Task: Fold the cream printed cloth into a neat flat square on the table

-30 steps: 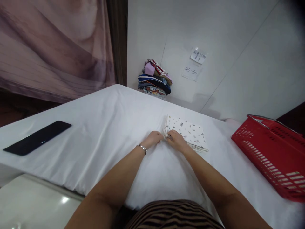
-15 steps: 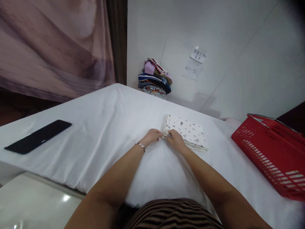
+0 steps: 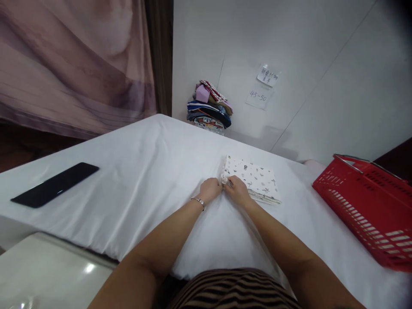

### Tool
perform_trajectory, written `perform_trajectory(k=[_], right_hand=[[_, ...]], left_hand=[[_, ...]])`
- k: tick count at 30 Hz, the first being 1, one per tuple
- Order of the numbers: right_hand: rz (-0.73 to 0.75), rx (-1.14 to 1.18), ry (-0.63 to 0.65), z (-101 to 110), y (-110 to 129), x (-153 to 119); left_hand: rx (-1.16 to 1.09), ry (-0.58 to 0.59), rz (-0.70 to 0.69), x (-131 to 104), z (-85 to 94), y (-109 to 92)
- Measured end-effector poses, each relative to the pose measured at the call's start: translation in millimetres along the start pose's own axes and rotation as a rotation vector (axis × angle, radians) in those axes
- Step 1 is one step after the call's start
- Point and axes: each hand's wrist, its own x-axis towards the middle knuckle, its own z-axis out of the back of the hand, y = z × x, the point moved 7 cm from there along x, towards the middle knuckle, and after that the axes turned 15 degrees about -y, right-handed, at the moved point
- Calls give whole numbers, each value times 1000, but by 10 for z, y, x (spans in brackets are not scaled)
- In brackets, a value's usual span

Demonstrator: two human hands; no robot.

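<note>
A folded white cloth [image 3: 254, 176] with small printed figures lies on the white-covered table [image 3: 135, 171]. At its near left corner my right hand [image 3: 237, 189] is closed on the cloth's edge, with the wrist resting along the near side. My left hand [image 3: 210, 189], with a bracelet at the wrist, is closed beside it, its fingertips meeting the same corner. What the left fingertips pinch is too small to make out. Both hands nearly touch each other.
A red basket [image 3: 367, 206] stands at the right. On the left lies a flat black object [image 3: 56, 184]. Beyond the table's far edge, a stack of folded clothes [image 3: 209, 107] is near the wall, where paper notes [image 3: 258, 96] hang. A pink curtain [image 3: 74, 64] fills the back left.
My left hand has shifted slightly right and nearer to me, closing in against my right hand at the cloth's corner. The right hand and the cloth have hardly moved.
</note>
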Motion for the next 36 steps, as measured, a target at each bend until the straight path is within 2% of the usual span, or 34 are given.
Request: perform_trajectory(k=[7, 10, 14, 17, 19, 24, 27, 31, 36], right_hand=[[-10, 38, -57, 61, 20, -35], [-9, 44, -70, 78, 27, -53], [13, 21, -86, 120, 51, -53], [32, -24, -138, 165, 79, -58], [53, -68, -122, 135, 105, -77], [101, -126, -64, 18, 137, -119], [115, -132, -56, -1, 145, -127], [117, -115, -46, 19, 202, -166], [112, -59, -30, 53, 267, -255]], left_hand=[[-98, -20, 44, 6, 10, 17], [-183, 38, 77, 13, -19, 17], [-457, 139, 241, 22, -146, 95], [-607, 142, 369, 28, -226, 170], [-637, 136, 396, 26, -250, 181], [-739, 122, 463, -28, -203, 137], [-867, 159, 522, -81, -144, 93], [-944, 220, 528, -118, -93, 43], [-891, 154, 509, -96, -152, 90]])
